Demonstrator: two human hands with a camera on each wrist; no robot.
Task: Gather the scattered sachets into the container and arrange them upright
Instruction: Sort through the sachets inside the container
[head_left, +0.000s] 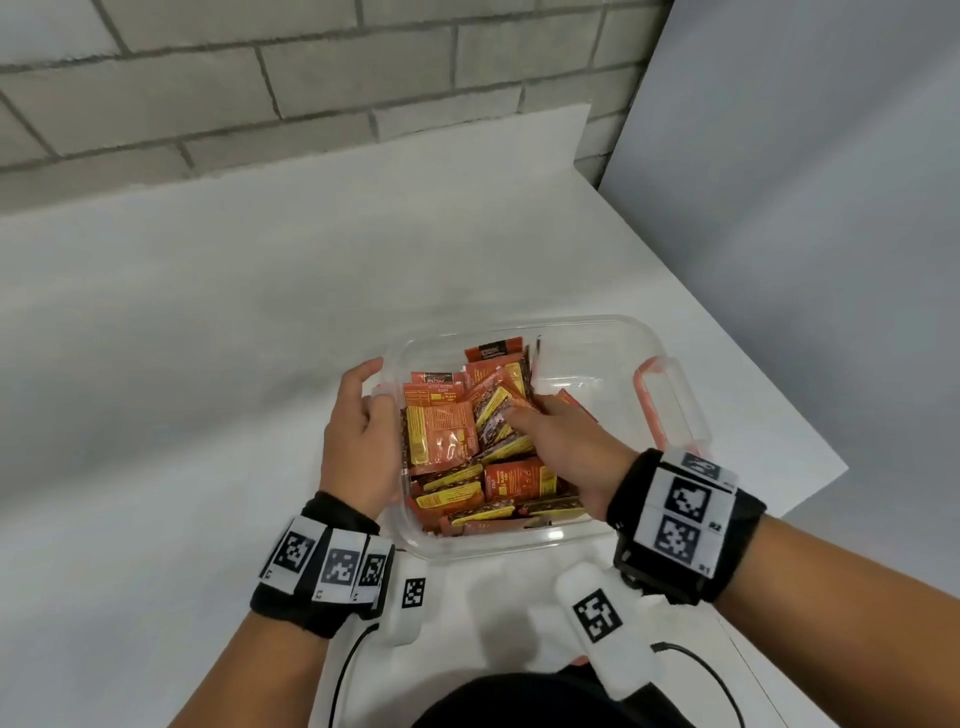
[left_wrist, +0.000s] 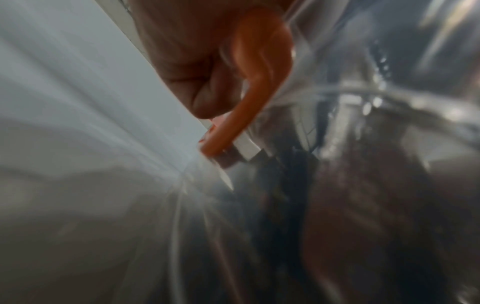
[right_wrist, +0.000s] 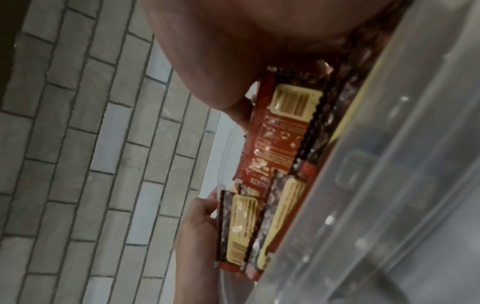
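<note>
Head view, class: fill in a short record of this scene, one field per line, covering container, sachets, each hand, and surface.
container: clear plastic tub with orange clip handles, standing on the table
sachets: orange sachets piled inside, leaning and lying at mixed angles, not yet upright
left hand: left hand at the tub's left side, touching its rim
right hand: right hand inside the tub, fingers among the sachets; grip unclear
surface: white table
backdrop: grey brick wall

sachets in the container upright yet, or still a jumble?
Mostly a jumble. The sachets lie flat or slanted at mixed angles in the container; the right hand is among them and the left hand holds its left side.
</note>
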